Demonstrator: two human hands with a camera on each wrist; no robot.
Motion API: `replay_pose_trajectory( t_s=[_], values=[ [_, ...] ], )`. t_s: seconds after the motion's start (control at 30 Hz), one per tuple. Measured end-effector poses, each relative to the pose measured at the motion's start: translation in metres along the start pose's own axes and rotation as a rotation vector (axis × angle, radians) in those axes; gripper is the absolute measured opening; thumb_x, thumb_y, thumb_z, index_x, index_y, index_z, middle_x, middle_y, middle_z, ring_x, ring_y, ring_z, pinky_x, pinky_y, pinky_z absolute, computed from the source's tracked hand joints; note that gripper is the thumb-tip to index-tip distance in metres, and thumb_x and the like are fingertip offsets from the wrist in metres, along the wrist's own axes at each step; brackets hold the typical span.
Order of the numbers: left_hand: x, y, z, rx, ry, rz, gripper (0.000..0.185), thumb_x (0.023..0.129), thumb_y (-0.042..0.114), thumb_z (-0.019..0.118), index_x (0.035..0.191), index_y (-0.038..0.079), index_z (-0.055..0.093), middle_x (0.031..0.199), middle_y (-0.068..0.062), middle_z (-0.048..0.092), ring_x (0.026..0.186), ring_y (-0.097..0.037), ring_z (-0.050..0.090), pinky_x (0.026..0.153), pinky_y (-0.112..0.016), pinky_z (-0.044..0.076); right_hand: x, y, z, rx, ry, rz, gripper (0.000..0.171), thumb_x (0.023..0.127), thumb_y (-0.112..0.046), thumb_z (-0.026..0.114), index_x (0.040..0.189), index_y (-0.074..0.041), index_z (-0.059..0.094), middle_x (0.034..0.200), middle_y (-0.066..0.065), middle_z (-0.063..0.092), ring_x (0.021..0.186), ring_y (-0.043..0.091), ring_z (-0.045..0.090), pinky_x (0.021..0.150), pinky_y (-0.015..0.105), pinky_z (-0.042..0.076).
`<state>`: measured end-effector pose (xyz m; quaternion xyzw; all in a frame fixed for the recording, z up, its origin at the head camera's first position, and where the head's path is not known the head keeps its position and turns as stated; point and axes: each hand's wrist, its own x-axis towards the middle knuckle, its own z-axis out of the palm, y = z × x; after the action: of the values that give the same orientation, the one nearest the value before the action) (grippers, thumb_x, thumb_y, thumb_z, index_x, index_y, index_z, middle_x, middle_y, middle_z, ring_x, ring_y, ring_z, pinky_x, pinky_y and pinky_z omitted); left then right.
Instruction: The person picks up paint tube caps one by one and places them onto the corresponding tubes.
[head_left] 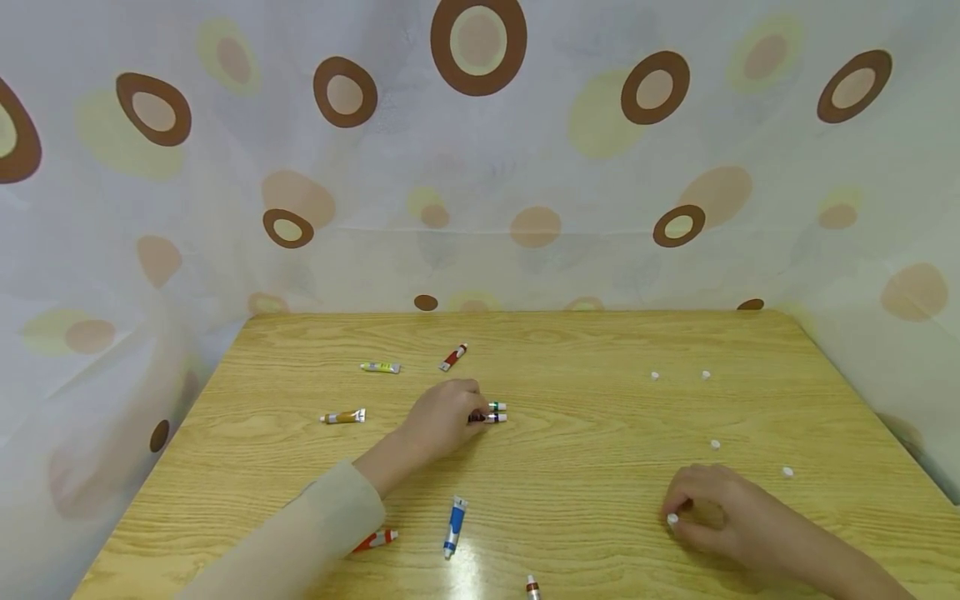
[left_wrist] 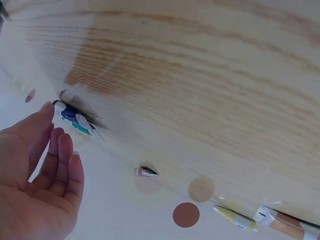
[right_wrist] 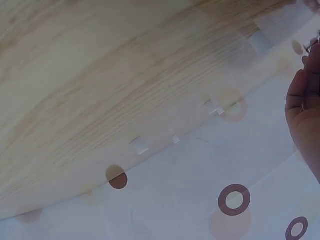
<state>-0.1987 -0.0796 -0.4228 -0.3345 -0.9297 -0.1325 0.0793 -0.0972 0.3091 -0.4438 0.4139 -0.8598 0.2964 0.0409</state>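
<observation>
My left hand (head_left: 444, 417) is at the middle of the table, thumb and fingertips pinching a dark paint tube (head_left: 496, 418). A green-banded paint tube (head_left: 497, 407) lies alongside it, partly hidden by the fingers. In the left wrist view, the thumb meets the end of the dark blue tube (left_wrist: 70, 114), while the other fingers of my left hand (left_wrist: 42, 175) curve loosely below. At the right, my right hand (head_left: 723, 517) pinches a small white cap (head_left: 672, 519) between thumb and fingertip, low over the table; the right wrist view catches only part of this hand (right_wrist: 306, 107).
Small white caps (head_left: 715, 445) are scattered on the right of the wooden table (head_left: 585, 467). Around my left arm lie yellow (head_left: 381, 367), dark red (head_left: 453, 357), ochre (head_left: 343, 417), red (head_left: 377, 540) and blue (head_left: 454, 527) tubes. Another tube (head_left: 532, 587) sits at the bottom edge. Patterned cloth (head_left: 585, 183) hangs behind.
</observation>
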Motion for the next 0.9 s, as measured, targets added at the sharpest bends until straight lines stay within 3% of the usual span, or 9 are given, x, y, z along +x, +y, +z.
replay_pose_trajectory(
  t_s=[0.2,0.47,0.9],
  values=[
    [-0.008,-0.002,-0.003,-0.025,0.017,0.055,0.007,0.087,0.016,0.083,0.093,0.012,0.082,0.089,0.000,0.071,0.079,-0.012,0.066,0.072,-0.023,0.057,0.002,-0.001,0.004,0.028,0.065,-0.022,0.041,0.080,0.008,0.081,0.101,-0.025,0.068,0.093,-0.011,0.070,0.085,-0.002,0.060,0.070,0.014,0.051],
    [-0.024,-0.008,-0.007,-0.003,-0.055,0.098,0.008,0.089,0.018,0.082,0.096,0.014,0.083,0.089,0.004,0.070,0.075,-0.005,0.055,0.071,-0.020,0.052,0.006,-0.005,0.006,0.036,0.111,0.008,0.043,0.079,0.011,0.080,0.101,-0.023,0.069,0.092,-0.010,0.071,0.083,-0.002,0.061,0.070,0.014,0.051],
    [-0.047,-0.013,-0.021,-0.010,-0.137,0.267,0.016,0.088,0.011,0.081,0.103,0.016,0.081,0.103,0.004,0.074,0.096,-0.011,0.069,0.087,-0.023,0.058,0.014,-0.008,0.009,0.062,0.153,-0.011,0.047,0.077,0.017,0.078,0.105,-0.020,0.068,0.095,-0.008,0.068,0.086,0.000,0.059,0.072,0.014,0.050]
  ],
)
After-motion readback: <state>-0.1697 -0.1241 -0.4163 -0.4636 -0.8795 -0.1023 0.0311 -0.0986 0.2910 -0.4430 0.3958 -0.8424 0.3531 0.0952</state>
